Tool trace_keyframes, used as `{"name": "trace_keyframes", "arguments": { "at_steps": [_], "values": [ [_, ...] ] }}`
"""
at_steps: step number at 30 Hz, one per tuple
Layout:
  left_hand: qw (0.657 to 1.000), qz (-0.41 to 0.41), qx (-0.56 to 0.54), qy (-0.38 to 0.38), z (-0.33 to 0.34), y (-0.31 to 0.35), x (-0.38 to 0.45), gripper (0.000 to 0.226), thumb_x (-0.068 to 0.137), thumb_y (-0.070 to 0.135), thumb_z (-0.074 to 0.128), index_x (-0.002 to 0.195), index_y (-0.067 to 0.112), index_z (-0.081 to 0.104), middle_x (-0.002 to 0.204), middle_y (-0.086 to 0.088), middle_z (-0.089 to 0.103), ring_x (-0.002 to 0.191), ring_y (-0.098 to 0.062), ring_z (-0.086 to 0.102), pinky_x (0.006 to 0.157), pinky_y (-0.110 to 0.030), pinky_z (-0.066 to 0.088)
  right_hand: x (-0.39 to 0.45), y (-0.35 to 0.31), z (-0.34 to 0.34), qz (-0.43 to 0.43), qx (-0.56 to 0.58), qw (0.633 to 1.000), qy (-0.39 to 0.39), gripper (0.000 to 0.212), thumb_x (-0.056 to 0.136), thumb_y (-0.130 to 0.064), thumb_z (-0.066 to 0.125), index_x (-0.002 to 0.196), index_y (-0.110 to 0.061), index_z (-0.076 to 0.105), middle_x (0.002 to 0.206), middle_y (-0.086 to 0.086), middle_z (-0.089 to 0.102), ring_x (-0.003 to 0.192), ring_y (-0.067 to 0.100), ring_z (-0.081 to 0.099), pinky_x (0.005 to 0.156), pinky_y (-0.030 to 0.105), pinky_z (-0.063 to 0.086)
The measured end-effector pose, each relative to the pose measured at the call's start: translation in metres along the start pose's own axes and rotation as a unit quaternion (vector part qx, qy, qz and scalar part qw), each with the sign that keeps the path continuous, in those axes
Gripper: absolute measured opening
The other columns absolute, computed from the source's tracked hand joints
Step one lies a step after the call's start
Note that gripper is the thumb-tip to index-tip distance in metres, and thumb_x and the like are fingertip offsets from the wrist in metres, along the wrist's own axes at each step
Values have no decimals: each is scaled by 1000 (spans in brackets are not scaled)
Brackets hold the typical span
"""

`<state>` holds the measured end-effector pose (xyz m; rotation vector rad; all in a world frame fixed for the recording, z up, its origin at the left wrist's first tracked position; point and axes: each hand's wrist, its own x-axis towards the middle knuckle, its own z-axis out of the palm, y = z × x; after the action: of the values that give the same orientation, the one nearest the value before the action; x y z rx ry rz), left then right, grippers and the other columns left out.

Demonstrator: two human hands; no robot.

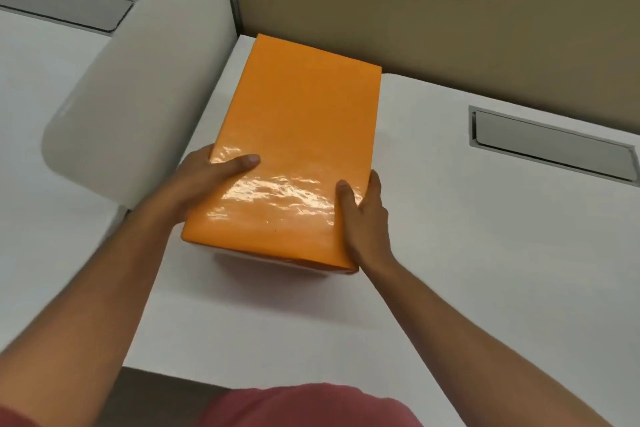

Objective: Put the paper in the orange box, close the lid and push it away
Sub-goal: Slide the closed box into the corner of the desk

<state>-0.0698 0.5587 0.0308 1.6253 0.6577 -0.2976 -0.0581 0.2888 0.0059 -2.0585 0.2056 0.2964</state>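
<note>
Nearest us ran the front edge of the white desk (450, 305), with a red garment (311, 406) just below it at the bottom of the view, cut off by the frame. Between that edge and the orange box (294, 156) we had a wide bare strip of desktop, and bare desktop also lay open to the right of the box.

Our left hand (204, 184) clasped the box's near left side, thumb laid across the glossy lid and the fingers hidden behind the side. Our right hand (363, 218) pressed against the near right side, thumb on the lid's edge. So both hands were well apart from each other, clamped on the box from either side, near its front end. The lid sat closed; the paper could not be seen.

On the left, a rounded white divider (145, 90) stood just beside the box, leaving little room that way. Well to the right, a grey recessed slot (550, 146) sat in the desktop, partly cut off by the frame edge.

Farthest off, the box's far end lay very near the tan partition wall (415, 10); whether it touched we could not tell.
</note>
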Motion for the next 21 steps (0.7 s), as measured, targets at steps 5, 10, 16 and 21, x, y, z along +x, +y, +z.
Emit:
{"name": "trace_keyframes", "arguments": {
  "at_steps": [5,10,16,21],
  "values": [
    [1000,-1,9,-12,-35,-7,25,79,62,65,87,130,32,65,111,0,80,88,-23,80,64,-37,64,13,-18,38,-13,-35,999,-9,66,97,-61,40,153,-30,23,120,-8,63,99,23,64,95,49,51],
    [913,167,313,202,-31,-18,20,100,80,76,66,159,31,25,164,-4,40,141,-33,48,106,-56,46,14,-23,37,-45,-143,989,1,81,98,-63,38,160,-29,-1,166,4,23,144,30,37,115,48,34],
    [816,309,481,89,5,-29,3,76,102,61,28,159,12,36,171,-12,24,159,-29,16,128,-54,13,-1,-35,59,-244,-423,872,-15,74,101,-62,18,162,-18,11,170,6,5,156,27,-4,122,57,10],
    [780,320,528,104,-9,-23,38,78,104,64,19,161,12,30,172,-12,21,160,-29,12,128,-53,11,27,-49,80,-244,-436,866,-4,73,101,-63,17,160,-19,21,169,8,10,156,28,0,121,60,9]
  ]
}}
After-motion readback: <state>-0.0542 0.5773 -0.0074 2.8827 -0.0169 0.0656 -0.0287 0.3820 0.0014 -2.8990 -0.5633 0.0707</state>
